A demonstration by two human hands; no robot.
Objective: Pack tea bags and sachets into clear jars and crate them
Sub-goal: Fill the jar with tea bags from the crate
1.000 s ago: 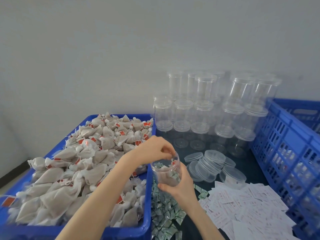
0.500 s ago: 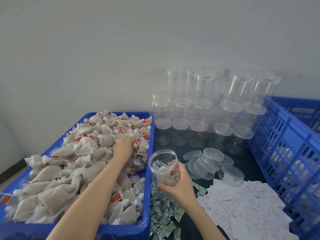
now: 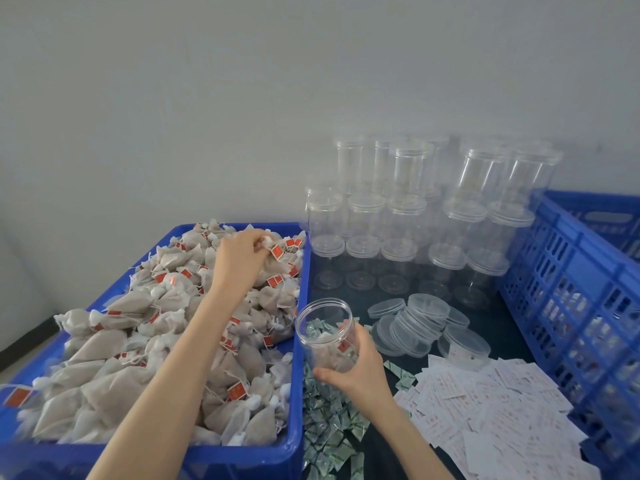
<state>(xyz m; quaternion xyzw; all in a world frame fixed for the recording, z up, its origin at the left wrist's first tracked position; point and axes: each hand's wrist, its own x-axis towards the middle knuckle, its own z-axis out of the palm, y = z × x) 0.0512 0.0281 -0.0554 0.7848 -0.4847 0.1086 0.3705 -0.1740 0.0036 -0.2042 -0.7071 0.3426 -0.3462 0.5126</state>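
Hands: left [image 3: 239,261] pinches tea bag [image 3: 268,242], right [image 3: 360,372] grips jar [image 3: 325,334].

We see soft, even daylight with only faint shadows. The wall [image 3: 173,98] looks flat and grey. The clear jars [image 3: 408,202] at the counter's far edge look hazy, and the crate [image 3: 571,289] bends at the right edge.

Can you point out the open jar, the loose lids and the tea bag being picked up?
Jar [image 3: 323,336]: head view, clear side wall.
Lids [image 3: 420,318]: head view, top of pile.
Tea bag [image 3: 268,242]: head view, white knot pinched by left hand [image 3: 239,259].
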